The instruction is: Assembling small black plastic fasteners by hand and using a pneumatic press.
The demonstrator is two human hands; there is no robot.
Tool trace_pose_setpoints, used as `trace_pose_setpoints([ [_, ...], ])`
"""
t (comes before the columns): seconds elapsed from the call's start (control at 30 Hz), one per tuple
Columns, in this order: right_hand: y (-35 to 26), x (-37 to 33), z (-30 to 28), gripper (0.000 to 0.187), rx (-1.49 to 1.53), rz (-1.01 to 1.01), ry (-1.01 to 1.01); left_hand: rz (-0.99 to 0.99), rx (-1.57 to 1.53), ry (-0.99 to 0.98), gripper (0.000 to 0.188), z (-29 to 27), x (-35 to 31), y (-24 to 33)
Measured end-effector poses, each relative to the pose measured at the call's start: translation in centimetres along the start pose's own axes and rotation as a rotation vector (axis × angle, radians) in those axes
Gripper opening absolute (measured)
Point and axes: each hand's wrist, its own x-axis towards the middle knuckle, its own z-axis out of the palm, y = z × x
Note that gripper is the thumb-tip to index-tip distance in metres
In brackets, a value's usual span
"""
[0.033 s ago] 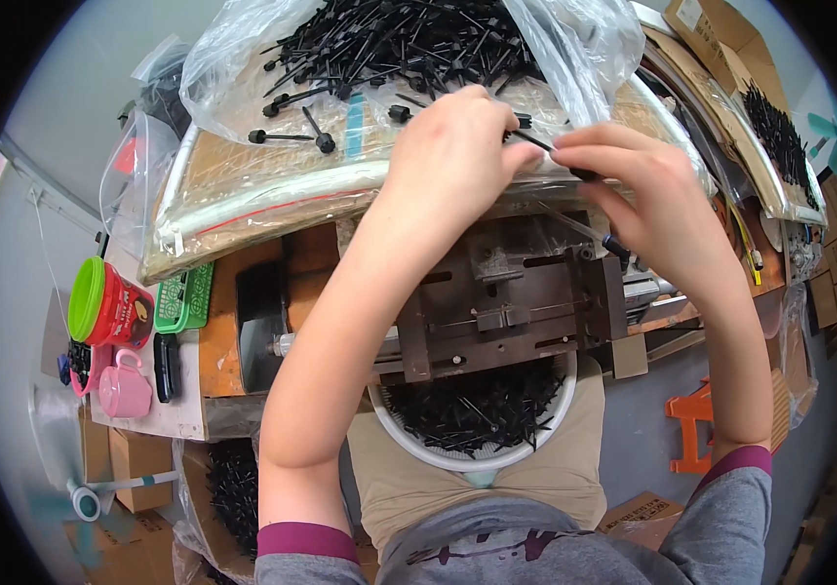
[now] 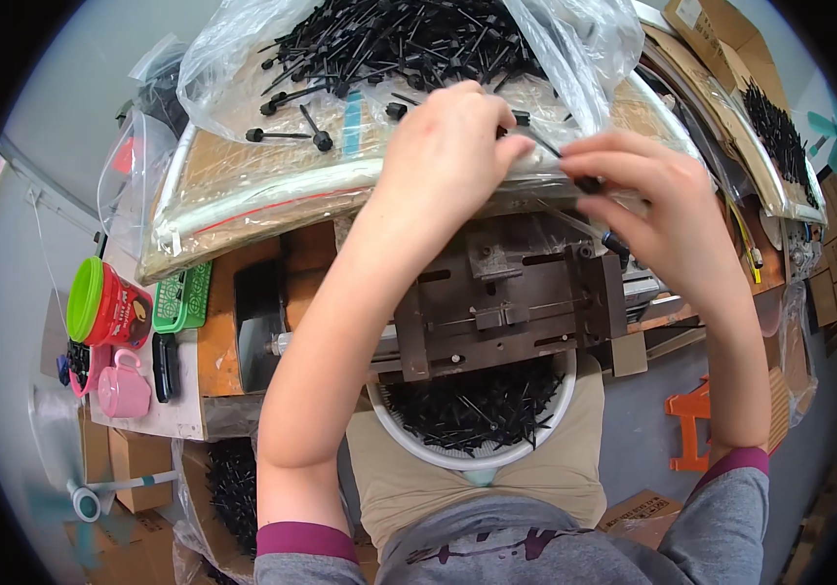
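Observation:
My left hand [image 2: 449, 141] is over the front of the tray, fingers curled and partly hidden, with the thumb toward the right; what it grips I cannot make out. My right hand [image 2: 654, 195] holds a black part with a thin rod and a dark knob [image 2: 587, 183] between thumb and fingers. The rod reaches toward the left thumb. Behind the hands, a pile of black knobbed rods [image 2: 399, 44] lies on the plastic-covered cardboard tray [image 2: 233, 180]. A few loose ones lie nearer. Below the hands is a dark metal fixture [image 2: 496, 312] with slots and a small central block.
A white basket [image 2: 425, 454] of black parts sits at my lap under the fixture. On the left are a red tub [image 2: 126, 307], a green basket [image 2: 184, 297] and a pink mug [image 2: 126, 390]. An orange stool [image 2: 688, 424] stands on the right. Clear plastic sheeting [image 2: 574, 58] drapes the tray.
My right hand has shifted slightly right and down with the black part. My left hand has moved slightly up and left.

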Motion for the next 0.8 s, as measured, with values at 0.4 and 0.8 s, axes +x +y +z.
trace_pose_setpoints([
  [0.4,-7.1,-11.7,8.3,0.012,-0.084,0.012,-0.136,0.107,-0.071,0.320,0.017,-3.5,-2.4,2.6],
  [0.8,-7.3,-9.4,7.2,0.013,-0.145,0.032,-0.199,0.064,-0.243,0.152,0.042,-5.2,-12.3,6.4],
])
